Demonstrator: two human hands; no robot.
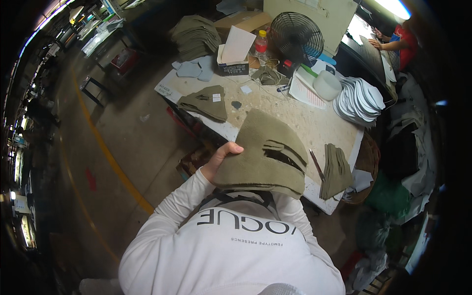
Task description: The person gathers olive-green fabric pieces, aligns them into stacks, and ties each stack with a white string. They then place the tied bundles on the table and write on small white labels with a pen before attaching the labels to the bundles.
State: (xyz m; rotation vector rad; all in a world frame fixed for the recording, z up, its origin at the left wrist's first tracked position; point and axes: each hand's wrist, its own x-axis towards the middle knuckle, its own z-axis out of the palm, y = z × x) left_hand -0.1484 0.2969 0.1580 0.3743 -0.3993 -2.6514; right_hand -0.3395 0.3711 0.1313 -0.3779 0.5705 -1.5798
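Observation:
My left hand grips the left edge of an olive-green cut fabric piece, its thumb lying on top. The piece is held up before my chest, above the table's near edge. A long dark slit with a loose strip beside it runs across its right part, and its lower edge looks layered. My right forearm in a white sleeve reaches up behind the fabric, which hides the right hand. Beyond it, more olive fabric pieces lie on the table with a small white label on them.
On the worktable stand a black fan, a bottle, a tape roll and stacked white pieces. A pen-like tool lies beside folded olive pieces. A co-worker's arm shows at far right.

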